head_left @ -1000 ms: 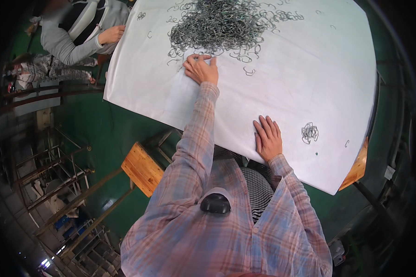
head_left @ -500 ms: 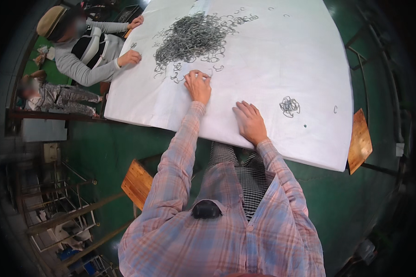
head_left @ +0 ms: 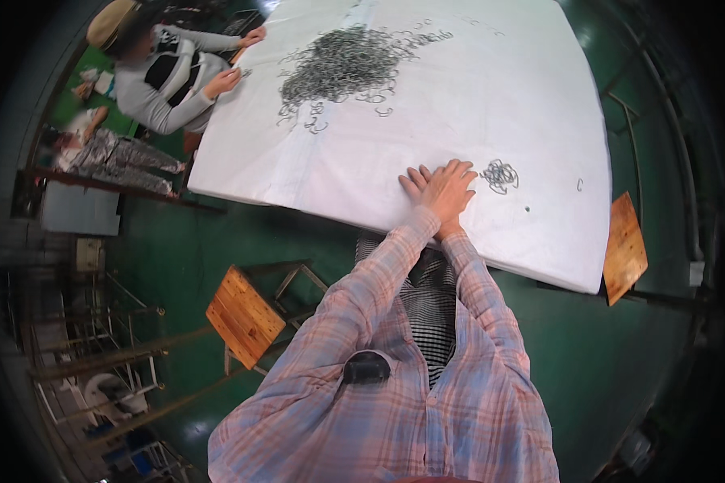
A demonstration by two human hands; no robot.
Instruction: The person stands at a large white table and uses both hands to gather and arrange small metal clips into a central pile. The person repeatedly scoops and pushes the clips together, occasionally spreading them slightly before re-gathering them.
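My left hand (head_left: 449, 190) crosses over my right at the near part of the white-covered table (head_left: 532, 97). Its fingers are drawn together, with the tips beside a small cluster of dark C-shaped wire pieces (head_left: 500, 176); whatever they pinch is too small to make out. Partly covered beneath it, my right hand (head_left: 413, 181) rests on the cloth with fingers spread. Farther off to the left lies a large heap of the same wire pieces (head_left: 342, 68), some scattered loose around its edge.
One lone C-shaped piece (head_left: 580, 185) and a small dark green speck (head_left: 528, 209) lie toward the right edge. At the table's left side a person in a grey top (head_left: 165, 88) handles small pieces. Wooden stools (head_left: 246, 315) stand on the green floor.
My left hand has moved right and nearer, from the near edge of the big heap to the small cluster, passing over my right hand. The whole view has shifted slightly.
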